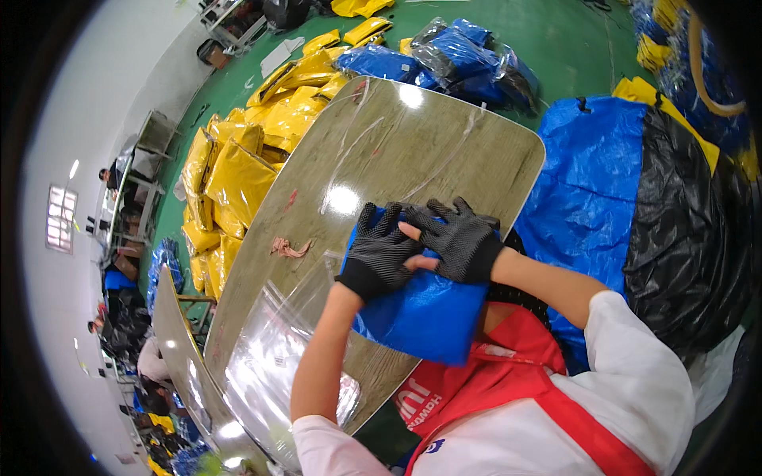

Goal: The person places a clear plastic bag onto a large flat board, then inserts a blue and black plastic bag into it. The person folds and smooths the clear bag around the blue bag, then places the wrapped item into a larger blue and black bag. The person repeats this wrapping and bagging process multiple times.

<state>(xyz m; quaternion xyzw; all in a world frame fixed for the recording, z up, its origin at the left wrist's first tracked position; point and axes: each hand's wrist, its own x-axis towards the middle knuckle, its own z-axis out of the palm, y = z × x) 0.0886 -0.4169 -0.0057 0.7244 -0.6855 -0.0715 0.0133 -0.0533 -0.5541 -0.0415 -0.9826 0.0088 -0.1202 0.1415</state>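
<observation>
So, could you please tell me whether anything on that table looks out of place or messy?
A small crumpled pinkish scrap lies loose on the wooden table, apart from the folded blue item that the left hand and right hand press. A clear plastic sheet lies wrinkled near the table's front edge. Nothing looks spilled or broken.

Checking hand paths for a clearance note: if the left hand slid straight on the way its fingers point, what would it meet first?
The left hand points up and away across the table; bare tabletop lies ahead, then probably the clear plastic film, though depth is unclear.
</observation>
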